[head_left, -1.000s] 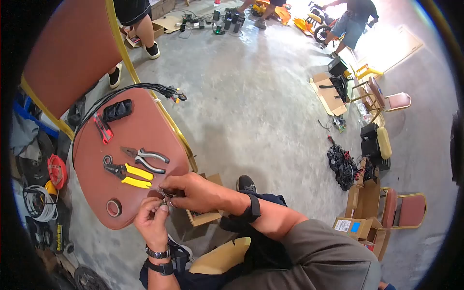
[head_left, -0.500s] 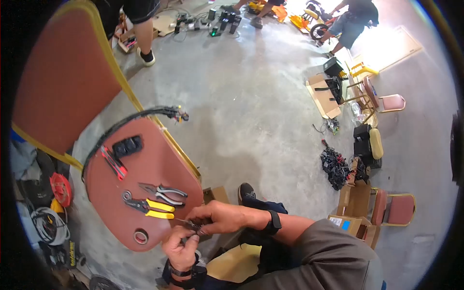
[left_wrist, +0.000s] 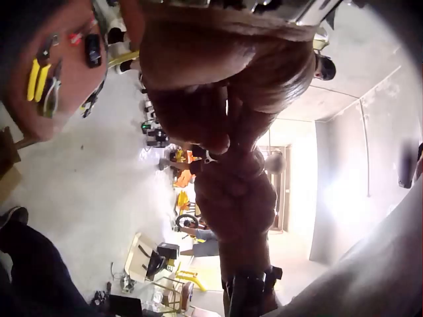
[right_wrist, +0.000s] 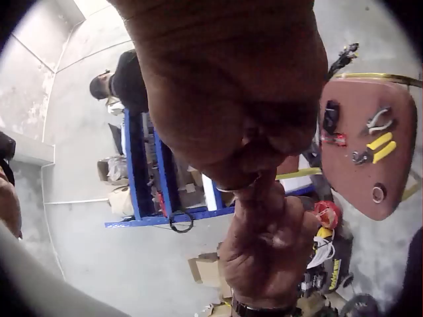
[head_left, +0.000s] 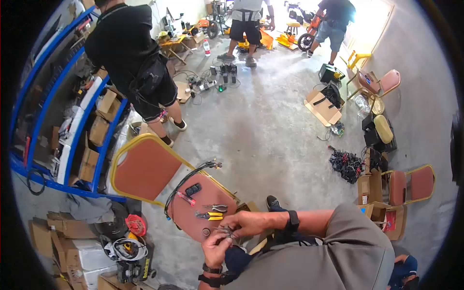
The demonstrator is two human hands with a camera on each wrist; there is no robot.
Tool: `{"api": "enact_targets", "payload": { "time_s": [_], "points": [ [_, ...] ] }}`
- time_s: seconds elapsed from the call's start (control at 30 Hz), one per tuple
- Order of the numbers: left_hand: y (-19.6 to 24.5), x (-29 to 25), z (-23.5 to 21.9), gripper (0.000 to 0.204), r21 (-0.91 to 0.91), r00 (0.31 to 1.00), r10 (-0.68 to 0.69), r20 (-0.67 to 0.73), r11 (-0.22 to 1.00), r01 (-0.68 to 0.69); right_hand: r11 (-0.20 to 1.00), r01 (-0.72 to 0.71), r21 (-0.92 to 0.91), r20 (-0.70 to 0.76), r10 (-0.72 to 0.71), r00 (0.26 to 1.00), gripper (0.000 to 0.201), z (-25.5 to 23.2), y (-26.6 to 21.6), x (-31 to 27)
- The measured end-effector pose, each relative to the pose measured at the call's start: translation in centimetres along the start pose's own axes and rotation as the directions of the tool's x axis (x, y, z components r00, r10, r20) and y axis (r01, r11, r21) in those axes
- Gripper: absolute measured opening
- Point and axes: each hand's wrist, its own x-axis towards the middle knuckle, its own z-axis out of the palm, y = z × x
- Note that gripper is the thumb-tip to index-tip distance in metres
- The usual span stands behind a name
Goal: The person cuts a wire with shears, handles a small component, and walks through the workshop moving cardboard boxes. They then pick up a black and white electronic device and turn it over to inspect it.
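Observation:
Close together in front of the body, both hands pinch a small, thin, greyish wire-like piece (head_left: 227, 231); its exact kind cannot be told. My left hand (head_left: 215, 246) holds it from below with thumb and fingertips. From the other side my right hand (head_left: 250, 223) grips it, fingers bent. In both wrist views the hands are dark and hide most of the piece. Just beyond them, on the brown chair seat (head_left: 186, 223), lie yellow-handled wire strippers (head_left: 212, 215), grey-handled pliers (head_left: 216, 208), a roll of tape (head_left: 206, 232) and a red utility knife (head_left: 186, 198).
A black case-like object (head_left: 193, 188) and a black cable bundle (head_left: 186, 178) share the seat. Blue shelving (head_left: 72, 150) with boxes stands at left, near a person in black (head_left: 130, 58). Tangled wiring (head_left: 345, 165) and chairs (head_left: 419, 183) are at right.
The head view has tilted up, bringing the shelves and more of the people into sight. The chair and its tools appear smaller and lower. Both hands stay together on the small piece.

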Motion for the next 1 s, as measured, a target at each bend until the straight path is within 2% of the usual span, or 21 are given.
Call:
{"api": "enact_targets", "payload": {
  "time_s": [0.1,0.13,0.23,0.3,0.37,0.43,0.6,0.67,0.8,1.0],
  "points": [
    [3.8,0.2,-0.7,0.009,0.161,0.993,0.097,0.064,0.981,-0.106,0.993,0.102,-0.067,-0.038,-0.104,0.994,0.029,-0.4,-3.6,0.5],
    [4.5,0.2,-0.9,0.010,0.066,0.993,0.108,0.049,0.992,-0.111,0.987,0.102,-0.123,-0.050,-0.109,0.993,0.031,-0.8,-4.4,0.5],
    [8.2,0.0,-0.1,0.012,0.004,0.991,0.131,-0.011,0.991,-0.131,0.960,0.114,-0.255,-0.060,-0.133,0.989,0.035,-1.5,-6.2,0.4],
    [9.4,-0.2,-0.5,0.013,0.079,0.987,0.157,-0.030,0.985,-0.154,0.942,0.145,-0.304,-0.045,-0.166,0.985,0.040,-2.3,-6.7,-0.5],
    [10.3,-0.1,-0.8,0.014,0.144,0.983,0.175,-0.054,0.976,-0.166,0.905,0.109,-0.412,-0.029,-0.132,0.991,0.043,-2.9,-7.0,-0.9],
    [10.7,0.2,-0.9,0.015,0.135,0.981,0.188,-0.051,0.974,-0.180,0.853,0.091,-0.514,-0.025,-0.120,0.992,0.043,-3.4,-8.6,-1.3],
    [12.1,0.5,0.1,0.015,0.123,0.981,0.188,-0.040,0.976,-0.181,0.838,0.179,-0.516,-0.027,-0.225,0.974,0.041,-3.9,-9.9,-0.9],
    [12.6,0.5,0.9,0.014,0.194,0.981,0.188,-0.040,0.965,-0.177,0.834,0.230,-0.501,-0.055,-0.296,0.954,0.039,-3.5,-9.3,-0.8],
    [12.1,0.8,0.6,0.013,0.218,0.979,0.200,-0.037,0.958,-0.188,0.835,0.256,-0.486,-0.023,-0.305,0.952,0.030,-2.2,-7.4,0.1],
    [11.1,0.8,-0.7,0.015,0.198,0.969,0.238,-0.061,0.955,-0.222,0.834,0.226,-0.503,-0.020,-0.273,0.962,0.028,-1.3,-5.8,0.6]
  ]
}}
